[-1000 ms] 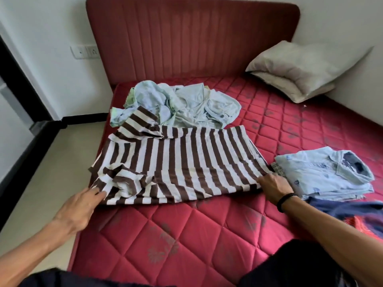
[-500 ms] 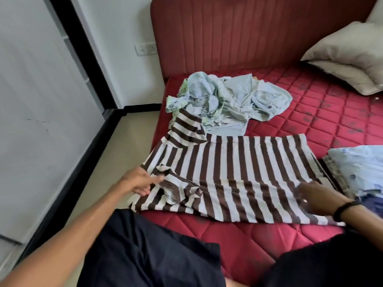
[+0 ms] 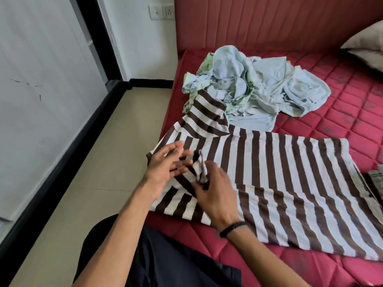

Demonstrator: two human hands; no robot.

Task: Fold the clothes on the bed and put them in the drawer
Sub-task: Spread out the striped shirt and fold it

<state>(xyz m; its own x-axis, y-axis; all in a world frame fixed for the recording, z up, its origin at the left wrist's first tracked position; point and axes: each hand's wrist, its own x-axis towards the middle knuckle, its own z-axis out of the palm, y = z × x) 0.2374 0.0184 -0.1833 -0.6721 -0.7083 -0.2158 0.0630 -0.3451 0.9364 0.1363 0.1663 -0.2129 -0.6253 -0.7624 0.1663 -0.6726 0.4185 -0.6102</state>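
the brown-and-white striped shirt (image 3: 279,183) lies flat on the red quilted bed (image 3: 342,112), spreading from centre toward 3 o'clock; the left hand (image 3: 165,166), at 9 o'clock of centre, hovers over its bunched sleeve end with fingers spread wide, holding nothing; the right hand (image 3: 215,195), just beside it, pinches a raised fold of the striped cloth; a crumpled pale blue pile (image 3: 259,85) sits at 12 o'clock, touching the shirt's upper sleeve

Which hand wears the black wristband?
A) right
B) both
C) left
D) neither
A: the black wristband circles the wrist of the right hand, which pinches a bunched part of the striped shirt; the left hand has a bare wrist.
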